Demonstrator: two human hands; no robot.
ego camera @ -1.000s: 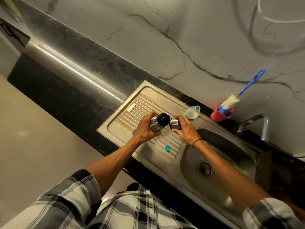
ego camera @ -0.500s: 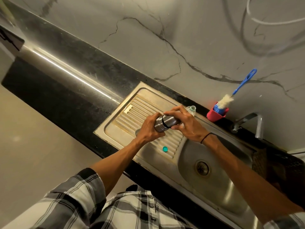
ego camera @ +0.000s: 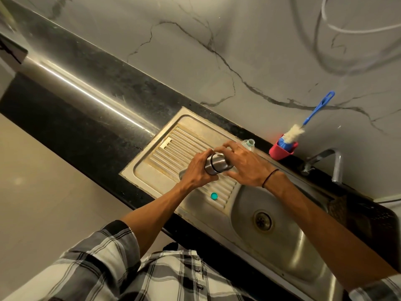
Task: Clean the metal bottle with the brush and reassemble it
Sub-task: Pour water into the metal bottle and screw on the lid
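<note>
The metal bottle [ego camera: 213,165] hangs over the ribbed drainboard [ego camera: 173,146], tilted toward the sink. My left hand [ego camera: 197,170] grips its body from below. My right hand [ego camera: 245,165] curls round the metal cap end, which sits on the bottle's top with a dark seam between the two parts. The brush [ego camera: 303,124], with a blue handle and white bristles, stands in a red cup [ego camera: 280,152] against the wall, to the right of both hands.
A clear plastic bottle [ego camera: 249,144] stands behind my right hand. A small green cap [ego camera: 214,195] lies on the drainboard near the sink basin [ego camera: 288,242]. The tap [ego camera: 332,164] is at the right. Black countertop [ego camera: 86,101] runs to the left.
A second ago the cap was apart in my right hand and the bottle's dark mouth showed. The cap now sits on the bottle, with my right hand wrapped round it.
</note>
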